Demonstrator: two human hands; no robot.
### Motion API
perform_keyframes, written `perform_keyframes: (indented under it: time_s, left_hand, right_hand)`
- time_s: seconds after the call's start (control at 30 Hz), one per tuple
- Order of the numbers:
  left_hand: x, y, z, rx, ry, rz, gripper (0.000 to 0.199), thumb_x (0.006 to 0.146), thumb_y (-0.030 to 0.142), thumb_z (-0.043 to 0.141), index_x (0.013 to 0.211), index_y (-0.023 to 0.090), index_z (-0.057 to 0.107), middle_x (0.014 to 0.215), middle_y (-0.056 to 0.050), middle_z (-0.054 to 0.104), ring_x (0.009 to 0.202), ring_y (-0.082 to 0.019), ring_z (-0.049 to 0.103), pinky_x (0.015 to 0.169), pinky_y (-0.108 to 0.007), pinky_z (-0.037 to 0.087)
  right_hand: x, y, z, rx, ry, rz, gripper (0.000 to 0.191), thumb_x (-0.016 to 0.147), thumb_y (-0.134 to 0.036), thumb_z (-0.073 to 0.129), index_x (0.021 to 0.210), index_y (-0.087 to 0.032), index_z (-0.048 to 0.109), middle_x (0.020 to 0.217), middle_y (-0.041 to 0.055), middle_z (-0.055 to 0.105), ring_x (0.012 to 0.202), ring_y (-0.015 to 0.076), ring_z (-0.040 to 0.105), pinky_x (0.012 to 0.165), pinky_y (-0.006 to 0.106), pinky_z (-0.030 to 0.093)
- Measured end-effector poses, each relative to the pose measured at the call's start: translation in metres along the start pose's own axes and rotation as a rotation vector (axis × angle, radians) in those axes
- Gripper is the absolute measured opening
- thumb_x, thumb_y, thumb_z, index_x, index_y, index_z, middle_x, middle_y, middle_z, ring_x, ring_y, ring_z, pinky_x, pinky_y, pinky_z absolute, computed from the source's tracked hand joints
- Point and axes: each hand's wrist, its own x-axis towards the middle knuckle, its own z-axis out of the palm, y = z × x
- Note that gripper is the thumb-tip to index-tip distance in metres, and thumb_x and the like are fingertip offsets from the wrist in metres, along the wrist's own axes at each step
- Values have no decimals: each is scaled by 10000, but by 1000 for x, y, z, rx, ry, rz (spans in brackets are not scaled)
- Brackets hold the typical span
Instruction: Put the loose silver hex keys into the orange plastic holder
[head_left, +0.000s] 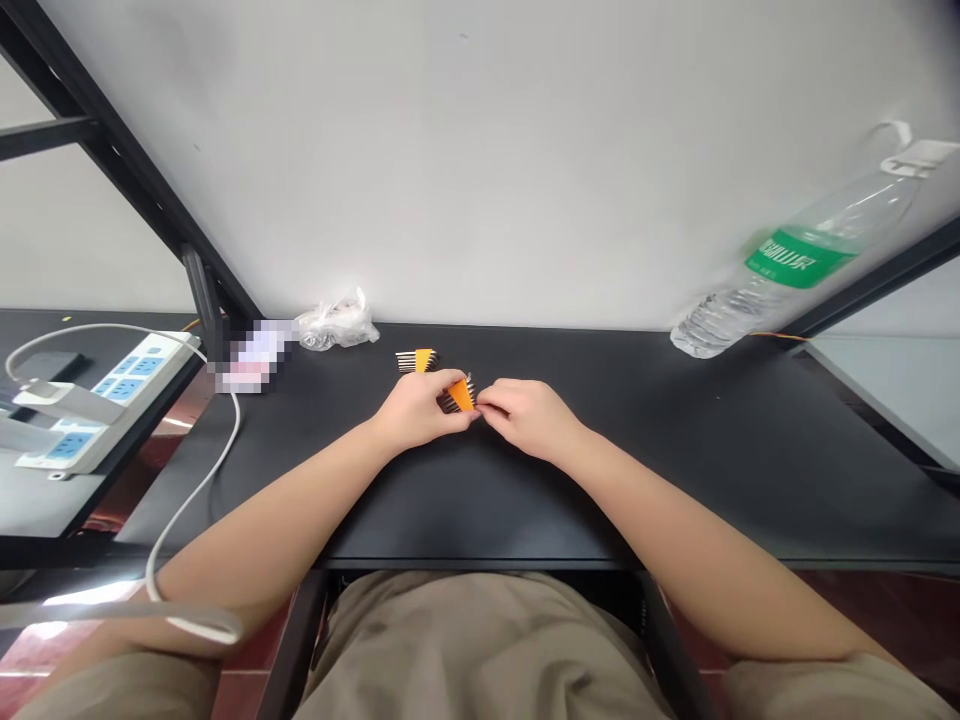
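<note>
The left hand (418, 408) is pinching an orange-tagged pin strip (460, 396) firmly, while the right hand (526, 418) is touching that strip's side, its grip impossible to judge, with a second strip (416, 360) lying just beyond it.

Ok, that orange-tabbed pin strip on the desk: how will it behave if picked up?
The orange-tabbed pin strip is probably light and fairly rigid, given its slim metal row. The thin pins may bend if pushed sideways. On the smooth desk, it may slide rather than roll.
</note>
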Motion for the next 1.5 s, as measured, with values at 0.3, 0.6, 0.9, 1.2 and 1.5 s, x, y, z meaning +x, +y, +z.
perform_keyframes:
  time_s: [0.3,0.6,0.9,1.2,1.5]
  left_hand:
    - [0,0,-1,-20,-18,-36,486,800,494,773,1192,221,687,841,16,718,693,-146,629,712,-286,527]
    - [1,-1,-3,66,-54,4,490,811,495,760,1216,230,685,884,4,743,753,-173,671,709,-283,526]
    - [1,-4,-2,82,-39,24,499,808,503,763,1219,230,683,921,-4,748,775,-174,670,711,-284,517]
    - [1,-3,-4,157,-47,69,471,826,492,751,1212,234,669,905,-9,750,756,-185,680,688,-286,498]
    - [-2,3,-1,162,-45,101,409,833,481,739,1151,235,663,804,6,708,694,-165,640,665,-267,464]
  right_hand:
    - [0,27,-22,-44,-266,168,86,921,-302,651,923,-221,678,1008,58,652,824,189,608,675,305,428]
    - [1,7,-24,-47,-297,155,112,821,-143,601,765,-209,530,815,23,622,640,145,495,577,295,310]
    - [0,5,-28,172,-210,19,125,814,-106,540,791,-222,500,786,-14,588,668,142,480,620,278,321]
    - [-3,4,-27,87,-152,-12,131,882,-120,543,815,-220,595,828,20,622,710,162,526,650,291,382]
    - [-3,2,-30,522,-75,126,73,958,-261,605,962,-238,674,876,10,691,702,160,664,677,312,514]
